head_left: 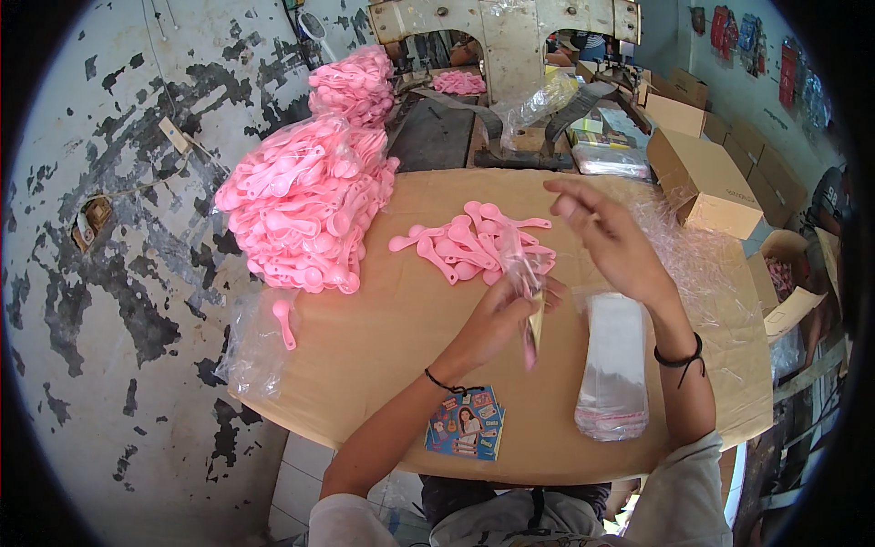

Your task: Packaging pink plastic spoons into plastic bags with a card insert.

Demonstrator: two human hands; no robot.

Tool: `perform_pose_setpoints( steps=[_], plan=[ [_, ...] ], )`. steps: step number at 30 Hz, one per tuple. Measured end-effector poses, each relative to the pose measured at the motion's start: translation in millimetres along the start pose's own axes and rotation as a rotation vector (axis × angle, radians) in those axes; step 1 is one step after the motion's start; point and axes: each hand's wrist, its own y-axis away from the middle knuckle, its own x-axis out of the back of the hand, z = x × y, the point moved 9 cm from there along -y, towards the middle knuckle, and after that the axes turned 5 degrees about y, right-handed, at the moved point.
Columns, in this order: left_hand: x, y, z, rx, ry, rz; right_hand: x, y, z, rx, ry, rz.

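My left hand (499,319) is closed on a small clear plastic bag (519,260), which stands up past the fingers. Something pale yellow and pink shows in or behind the bag, too blurred to make out. My right hand (606,235) hovers up and to the right of it, fingers stretched out, holding nothing. Just beyond the left hand lies a loose pile of pink plastic spoons (456,244). A stack of flat clear bags (612,365) rests below my right hand. By my left wrist is a small stack of printed blue cards (467,424).
Large clear sacks of pink spoons (305,205) stand at the table's left edge against a peeling wall. One spoon (284,325) lies on an emptied plastic sack. Crumpled clear film (706,264) and a cardboard box (702,182) are on the right. A metal machine frame (510,46) stands behind.
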Motion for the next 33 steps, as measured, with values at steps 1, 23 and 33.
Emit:
perform_pose_setpoints(
  steps=[1, 23, 33],
  plan=[
    [-9, 2, -3, 0.044, 0.096, -0.147, -16, 4, 6, 0.029, -0.082, -0.125],
    [10, 2, 29, 0.017, -0.245, 0.069, -27, 18, -45, 0.440, 0.474, -0.126],
    [10, 3, 35, -0.118, -0.358, -0.053, -41, 21, -26, 0.421, 0.534, -0.158]
  ],
)
